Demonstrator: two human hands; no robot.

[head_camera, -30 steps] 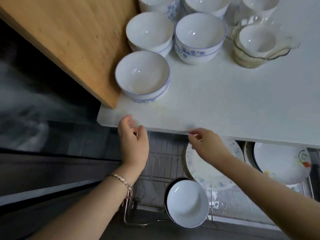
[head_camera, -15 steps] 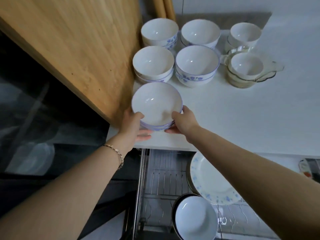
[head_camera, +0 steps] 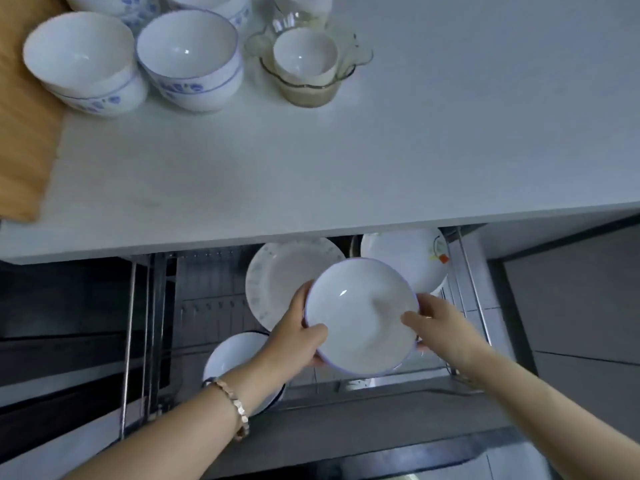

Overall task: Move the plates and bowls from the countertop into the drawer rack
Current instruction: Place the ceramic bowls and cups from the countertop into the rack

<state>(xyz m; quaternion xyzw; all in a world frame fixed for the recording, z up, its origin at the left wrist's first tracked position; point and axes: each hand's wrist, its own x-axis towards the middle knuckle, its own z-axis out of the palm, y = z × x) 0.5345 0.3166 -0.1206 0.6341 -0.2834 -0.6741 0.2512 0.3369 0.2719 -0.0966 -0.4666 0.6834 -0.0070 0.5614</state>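
Left hand (head_camera: 294, 337) and right hand (head_camera: 440, 327) both grasping bowl (head_camera: 360, 315), opposite rims, mouth tilted toward camera. Bowl held over open drawer rack (head_camera: 464, 271), above racked plate (head_camera: 277, 271); second bowl (head_camera: 232, 355) racked nearer, lower left. Free slot probably below, hidden. Beyond, on countertop (head_camera: 346, 150): stacked bowls (head_camera: 187, 60) left.

Desk (head_camera: 381, 161): white, matte top with a thick front edge, evenly lit by soft, cool light. Wooden board (head_camera: 24, 133): light-coloured, resting along the left end of the desk. Cabinet front (head_camera: 585, 299): grey flat panel, lower right, with a thin horizontal seam. Lower left: dark, glossy surface (head_camera: 62, 323) below the desk edge, detail unclear. Floor: hidden.
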